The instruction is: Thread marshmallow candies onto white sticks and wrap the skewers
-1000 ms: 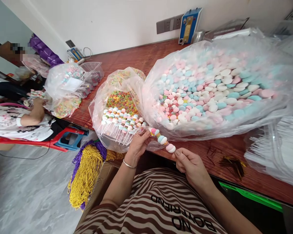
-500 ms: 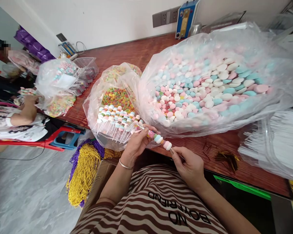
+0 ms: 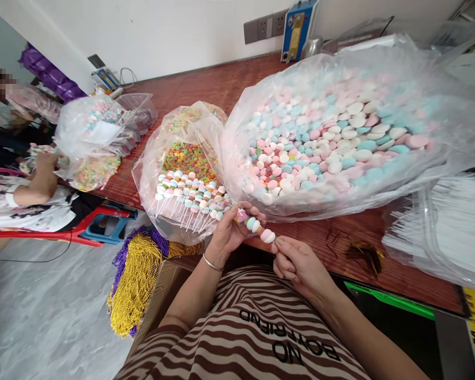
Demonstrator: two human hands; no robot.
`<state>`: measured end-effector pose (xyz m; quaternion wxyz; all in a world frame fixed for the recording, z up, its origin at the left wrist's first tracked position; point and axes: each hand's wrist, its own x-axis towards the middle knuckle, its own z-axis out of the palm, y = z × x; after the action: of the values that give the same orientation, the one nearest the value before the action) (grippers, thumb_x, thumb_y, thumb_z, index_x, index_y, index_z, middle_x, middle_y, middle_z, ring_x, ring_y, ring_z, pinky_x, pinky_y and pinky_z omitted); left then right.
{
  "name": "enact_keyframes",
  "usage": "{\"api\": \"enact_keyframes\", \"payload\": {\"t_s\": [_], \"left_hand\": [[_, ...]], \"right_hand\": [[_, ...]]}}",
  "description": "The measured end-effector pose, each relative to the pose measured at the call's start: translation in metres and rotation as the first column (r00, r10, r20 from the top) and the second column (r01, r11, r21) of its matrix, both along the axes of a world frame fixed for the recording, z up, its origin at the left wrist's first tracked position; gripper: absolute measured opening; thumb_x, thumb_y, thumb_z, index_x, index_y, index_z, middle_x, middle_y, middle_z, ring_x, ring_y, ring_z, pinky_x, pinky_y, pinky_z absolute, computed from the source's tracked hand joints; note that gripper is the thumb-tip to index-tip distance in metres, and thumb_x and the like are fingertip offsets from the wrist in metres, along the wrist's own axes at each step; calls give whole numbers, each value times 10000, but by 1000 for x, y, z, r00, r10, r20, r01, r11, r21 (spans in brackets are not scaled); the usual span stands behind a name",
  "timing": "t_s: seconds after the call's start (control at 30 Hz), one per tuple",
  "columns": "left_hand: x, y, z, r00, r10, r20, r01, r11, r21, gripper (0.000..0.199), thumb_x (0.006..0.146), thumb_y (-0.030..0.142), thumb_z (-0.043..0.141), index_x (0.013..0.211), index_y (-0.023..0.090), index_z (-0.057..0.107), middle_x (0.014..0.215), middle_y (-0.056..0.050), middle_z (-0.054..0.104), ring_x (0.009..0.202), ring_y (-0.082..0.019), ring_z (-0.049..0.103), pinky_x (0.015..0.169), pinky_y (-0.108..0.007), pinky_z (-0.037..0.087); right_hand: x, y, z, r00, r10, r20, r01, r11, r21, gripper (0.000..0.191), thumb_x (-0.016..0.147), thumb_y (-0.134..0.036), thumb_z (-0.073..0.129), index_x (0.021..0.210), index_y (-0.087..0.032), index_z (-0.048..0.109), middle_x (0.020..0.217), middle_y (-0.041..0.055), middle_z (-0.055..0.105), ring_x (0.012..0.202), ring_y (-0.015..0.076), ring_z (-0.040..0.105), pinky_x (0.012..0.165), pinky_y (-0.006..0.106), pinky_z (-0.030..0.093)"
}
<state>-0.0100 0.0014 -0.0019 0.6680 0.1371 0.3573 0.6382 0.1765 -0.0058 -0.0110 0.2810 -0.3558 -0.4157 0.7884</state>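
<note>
A candy skewer (image 3: 257,226) of pastel pink, blue and white rounds, with smaller coloured pieces between them, slants down to the right between my hands. My left hand (image 3: 230,232) is closed around its upper part, where a shiny clear wrapper shows. My right hand (image 3: 296,259) pinches the lower end, just past a pink and white round; what lies right between the fingertips is hidden. Beside my left hand, several finished-looking skewers (image 3: 188,192) on white sticks lie in a row on an open plastic bag (image 3: 145,184) of small ring-shaped pieces (image 3: 190,159).
A large clear bag (image 3: 245,113) of pastel rounds (image 3: 336,142) fills the table's right side. Gold twist ties (image 3: 366,256) and a bag of white sticks (image 3: 459,227) lie nearer me. A co-worker's arm (image 3: 43,179) is at the far left; bead strands (image 3: 138,279) hang below.
My right hand has turned, its fingers curling more under the skewer's lower end. My left hand has slid slightly right and opened its palm upward around the skewer. The view has shifted slightly.
</note>
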Motion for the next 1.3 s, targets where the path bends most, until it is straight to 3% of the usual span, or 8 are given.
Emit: {"api": "enact_keyframes", "payload": {"t_s": [0.2,0.37,0.43,0.63,0.77,0.9,1.13,1.3], "left_hand": [[10,0,2,999,25,39,-25,999,-24,312,738,409,841,914,192,703,842,-30,711,882,-222,722,949,-437,556],[27,-2,5,995,74,69,-69,995,-69,295,791,410,777,961,177,714,881,-47,732,924,-232,724,942,-418,550],[29,-2,3,996,52,69,-47,996,-69,317,797,398,769,1003,162,720,892,-61,742,940,-241,727,938,-407,548],[17,-4,-5,995,-92,45,93,996,-6,560,757,573,797,1115,152,709,1059,-129,761,1125,-334,700,953,-436,546],[-1,-13,-3,996,-71,-52,68,996,-54,804,644,782,757,1118,134,706,1128,-180,747,1061,-328,720,917,-424,567],[-18,-16,10,963,244,-118,-247,969,-16,604,713,662,798,1048,167,715,1084,-113,754,998,-230,725,900,-333,575],[-19,1,39,899,432,73,-433,901,6,134,965,236,634,1071,179,694,690,57,592,631,-57,609,763,-205,560],[-9,8,38,883,430,189,-438,899,4,214,1027,322,544,945,170,669,635,73,470,541,-34,494,693,-195,539]], "right_hand": [[-6,-5,-8,978,-130,163,69,940,335,336,984,-488,536,834,-199,615,495,-73,427,406,101,356,459,257,340],[-1,0,-24,839,-504,204,-163,125,979,134,982,-170,554,1007,-187,685,628,0,615,573,146,533,676,319,414],[-2,4,-29,839,-512,185,-210,9,978,147,973,-132,552,1037,-178,676,617,-5,605,568,146,526,674,319,402],[-14,6,-26,858,-448,252,66,581,811,119,974,-234,535,906,-196,625,600,-54,534,491,112,459,500,248,351],[-13,5,-19,897,-383,223,121,697,707,140,961,-275,561,857,-200,615,579,-70,478,496,107,430,492,238,356],[-11,5,-16,896,-395,203,48,540,840,93,966,-198,563,912,-200,639,633,-46,573,516,106,486,509,239,370],[-18,12,-18,865,-495,82,-240,-266,933,157,952,-105,628,1105,-127,658,653,18,631,589,159,511,600,332,344],[-24,7,-18,887,-448,113,-147,-42,988,117,983,-145,588,1064,-137,673,659,17,641,567,141,523,575,312,349]]}}
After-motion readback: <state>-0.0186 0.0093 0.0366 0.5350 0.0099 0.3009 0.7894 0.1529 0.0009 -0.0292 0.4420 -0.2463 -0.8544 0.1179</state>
